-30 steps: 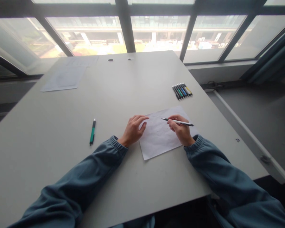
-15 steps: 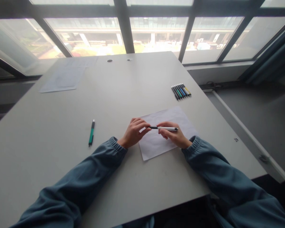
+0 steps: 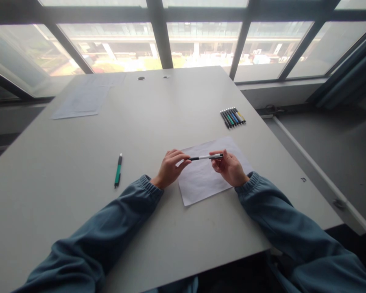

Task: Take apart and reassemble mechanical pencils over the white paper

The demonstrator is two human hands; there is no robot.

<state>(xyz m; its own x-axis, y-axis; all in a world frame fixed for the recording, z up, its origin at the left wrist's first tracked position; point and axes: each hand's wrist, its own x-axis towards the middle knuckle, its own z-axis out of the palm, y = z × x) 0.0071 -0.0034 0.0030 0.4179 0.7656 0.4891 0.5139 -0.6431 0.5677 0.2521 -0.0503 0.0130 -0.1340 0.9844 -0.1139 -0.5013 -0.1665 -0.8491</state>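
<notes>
Between my two hands a white and black pen (image 3: 204,157) is held almost level above a sheet of white paper (image 3: 201,187). The fingertips of my left hand (image 3: 171,166) pinch its black front end. My right hand (image 3: 230,167) grips the other end, near the clip, with the thumb at the very tip. Off to the left, a green and black pen (image 3: 118,171) lies by itself on the white table (image 3: 158,118), clear of my left sleeve.
Several pens (image 3: 233,118) lie side by side in a row beyond the paper, near the table's right edge. Further sheets of paper (image 3: 81,99) rest at the far left. Windows (image 3: 201,44) stand behind the table's far edge.
My right hand has shifted toward the pen's rear end and turned, its fingers now at the clip. The pen has risen slightly in view, exposing more of its white barrel. My left hand barely moved.
</notes>
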